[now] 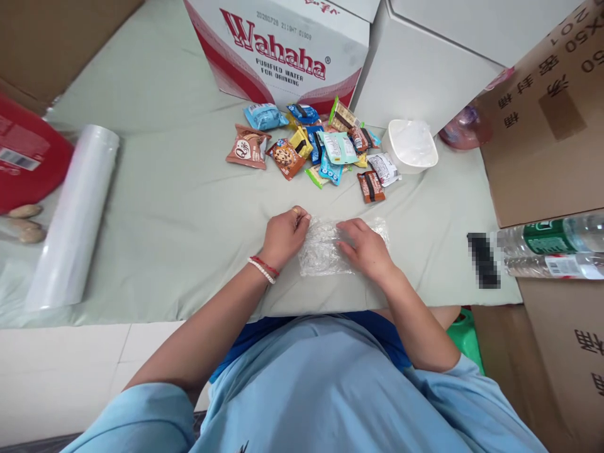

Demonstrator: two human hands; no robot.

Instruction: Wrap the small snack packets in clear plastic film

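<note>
Thumb and forefinger of the left hand (285, 238) pinch together on the crinkled clear plastic (323, 251) at its ten o'clock, while the right hand (368, 248), thumb and fingers apart, touches it at three o'clock. The plastic lies near the front edge of the green cloth (189, 245), with wrapped snacks (338, 148) heaped toward twelve and a white tub (411, 166) at one. Farther out, a Wahaha carton (287, 56) stands toward eleven, a plastic roll (73, 220) lies at nine, and bottles (550, 239) lie at three.
</note>
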